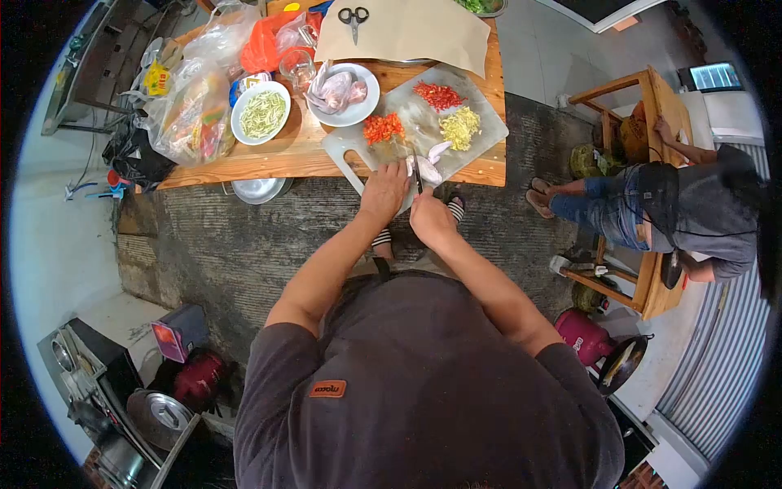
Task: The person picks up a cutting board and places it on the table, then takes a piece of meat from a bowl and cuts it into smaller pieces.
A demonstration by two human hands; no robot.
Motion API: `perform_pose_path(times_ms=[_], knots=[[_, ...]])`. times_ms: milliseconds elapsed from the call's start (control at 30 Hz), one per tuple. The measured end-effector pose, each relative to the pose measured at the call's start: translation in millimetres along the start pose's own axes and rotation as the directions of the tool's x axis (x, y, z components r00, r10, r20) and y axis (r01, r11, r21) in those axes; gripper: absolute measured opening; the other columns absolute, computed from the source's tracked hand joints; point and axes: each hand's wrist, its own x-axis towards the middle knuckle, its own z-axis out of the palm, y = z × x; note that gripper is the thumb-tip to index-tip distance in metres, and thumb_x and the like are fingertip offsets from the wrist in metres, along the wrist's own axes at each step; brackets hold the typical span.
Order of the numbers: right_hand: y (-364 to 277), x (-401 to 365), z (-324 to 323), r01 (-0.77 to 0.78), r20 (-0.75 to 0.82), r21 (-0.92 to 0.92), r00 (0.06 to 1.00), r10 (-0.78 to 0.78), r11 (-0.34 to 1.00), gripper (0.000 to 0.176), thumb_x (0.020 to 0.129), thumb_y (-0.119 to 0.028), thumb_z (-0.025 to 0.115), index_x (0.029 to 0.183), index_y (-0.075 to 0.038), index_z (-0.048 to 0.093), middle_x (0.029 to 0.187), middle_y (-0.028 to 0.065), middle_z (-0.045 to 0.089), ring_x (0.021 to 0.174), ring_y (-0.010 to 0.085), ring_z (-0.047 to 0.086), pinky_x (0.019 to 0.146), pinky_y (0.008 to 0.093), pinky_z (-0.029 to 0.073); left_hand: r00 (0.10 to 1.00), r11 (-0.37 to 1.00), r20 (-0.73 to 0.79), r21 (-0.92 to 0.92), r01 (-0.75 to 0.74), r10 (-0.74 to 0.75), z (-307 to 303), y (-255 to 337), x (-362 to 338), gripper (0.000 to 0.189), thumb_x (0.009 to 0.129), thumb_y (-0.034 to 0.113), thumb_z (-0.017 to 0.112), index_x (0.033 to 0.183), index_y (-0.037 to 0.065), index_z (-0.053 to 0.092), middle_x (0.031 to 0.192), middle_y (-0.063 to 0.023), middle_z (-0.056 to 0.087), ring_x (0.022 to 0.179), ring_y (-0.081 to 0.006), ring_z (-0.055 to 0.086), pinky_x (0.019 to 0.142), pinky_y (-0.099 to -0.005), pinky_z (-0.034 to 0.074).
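Note:
My right hand [432, 218] is closed round the handle of a knife [418, 173], its blade pointing away from me over a pale raw chicken wing [429, 169]. My left hand [384, 192] is at the wing's left side, fingers curled against it; the fingertips are partly hidden. The wing lies near the front edge of a white cutting board [336, 145]. On the same board sit chopped orange-red pieces [383, 128], chopped red pieces [440, 96] and chopped pale-yellow pieces [461, 128]. Behind the board's left part, a white bowl [371, 80] holds more raw chicken.
A bowl of sliced green vegetables [262, 114], a glass [298, 67] and plastic bags [195, 114] stand on the wooden table [204, 173] to the left. Scissors [353, 23] lie on brown paper [407, 37]. Another person [684, 204] stands at a wooden table to the right.

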Motion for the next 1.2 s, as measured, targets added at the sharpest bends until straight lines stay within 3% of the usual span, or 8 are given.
perform_pose_path(times_ms=[267,433,600,700,867,967,1200], knots=[[3,31,15,-0.031,-0.034,0.010,0.999,0.031,0.999,0.036,0.104,-0.025,0.036,0.110,0.008,0.047,0.087,0.0298,0.068,0.085,0.0467,0.068,0.078,0.0561,0.052,0.997,0.994,0.028,0.070,-0.080,0.078,5,-6,0,0.045,0.096,0.027,0.054,0.130,-0.003,0.051,0.109,-0.0134,0.060,0.098,-0.0272,0.060,0.078,-0.0354,0.054],[-5,13,7,-0.036,-0.001,-0.014,0.999,0.036,0.999,0.035,0.104,-0.025,0.035,0.110,0.007,0.047,0.089,0.0295,0.069,0.085,0.0470,0.068,0.077,0.0553,0.053,0.996,0.996,0.084,0.089,0.027,-0.034,9,3,6,0.047,0.091,0.022,0.058,0.132,-0.001,0.050,0.110,-0.0115,0.060,0.100,-0.0271,0.062,0.078,-0.0371,0.056],[8,24,24,-0.035,0.044,-0.079,0.998,0.038,0.996,0.035,0.104,-0.025,0.035,0.112,0.007,0.047,0.093,0.0298,0.070,0.087,0.0464,0.069,0.077,0.0553,0.053,0.993,0.995,0.119,0.095,-0.002,-0.009,-1,1,7,0.044,0.091,0.022,0.058,0.128,0.000,0.051,0.111,-0.0117,0.060,0.100,-0.0276,0.062,0.075,-0.0370,0.057],[5,32,22,-0.023,-0.016,-0.057,1.000,0.022,0.998,0.034,0.104,-0.024,0.036,0.113,0.008,0.046,0.094,0.0298,0.070,0.089,0.0455,0.070,0.078,0.0554,0.053,0.994,0.996,0.104,0.090,0.006,-0.016,1,3,8,0.043,0.090,0.021,0.058,0.126,0.000,0.052,0.111,-0.0117,0.060,0.099,-0.0274,0.063,0.075,-0.0364,0.057],[7,19,24,-0.062,0.024,-0.128,0.998,0.066,0.990,0.026,0.097,-0.012,0.042,0.111,0.009,0.047,0.093,0.0310,0.070,0.087,0.0442,0.071,0.076,0.0524,0.057,0.994,0.998,0.104,0.067,0.006,-0.013,4,2,8,0.041,0.090,0.020,0.057,0.125,-0.001,0.052,0.111,-0.0119,0.060,0.098,-0.0273,0.064,0.076,-0.0354,0.057],[2,36,27,-0.018,-0.040,-0.105,0.999,0.014,0.994,0.026,0.094,-0.010,0.044,0.111,0.010,0.046,0.093,0.0312,0.070,0.086,0.0433,0.071,0.073,0.0515,0.057,0.993,0.999,0.110,0.041,0.033,-0.037,6,2,10,0.043,0.092,0.022,0.056,0.127,-0.001,0.049,0.112,-0.0146,0.058,0.097,-0.0308,0.063,0.074,-0.0373,0.057],[7,24,33,-0.063,-0.004,-0.094,0.998,0.063,0.994,0.025,0.093,-0.009,0.043,0.110,0.011,0.045,0.091,0.0312,0.069,0.085,0.0435,0.071,0.073,0.0511,0.057,0.994,0.999,0.099,0.000,0.047,-0.047,6,2,11,0.039,0.093,0.022,0.056,0.122,-0.001,0.050,0.111,-0.0149,0.059,0.096,-0.0300,0.064,0.076,-0.0380,0.057]])
